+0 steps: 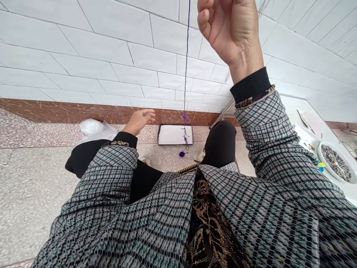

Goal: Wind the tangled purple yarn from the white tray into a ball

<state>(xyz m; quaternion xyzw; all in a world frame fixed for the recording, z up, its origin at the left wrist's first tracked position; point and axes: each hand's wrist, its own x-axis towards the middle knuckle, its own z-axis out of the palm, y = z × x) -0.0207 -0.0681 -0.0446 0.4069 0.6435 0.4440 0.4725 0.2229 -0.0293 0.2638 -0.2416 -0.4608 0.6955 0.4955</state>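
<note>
A dark purple yarn strand [186,63] rises taut from near the floor and leaves the top edge beside my raised right hand [228,29]. The lower fingers of that hand are curled in; its upper fingers and the grip on the strand are cut off by the frame. Over my left knee, my left hand [141,121] is open, fingers loosely stretched, with nothing in it. Below, a shallow dark-rimmed tray with a white bottom [170,134] sits on the floor, tangled purple yarn [185,140] at its right side. A small purple yarn ball [182,154] lies before it.
A white tiled wall [117,56] stands in front. A clear plastic bag with something white [93,128] lies on the floor at left. At right, a white table [295,102] holds a round white dish [353,178] of small dark-and-light pieces and a scissors-like tool [306,121].
</note>
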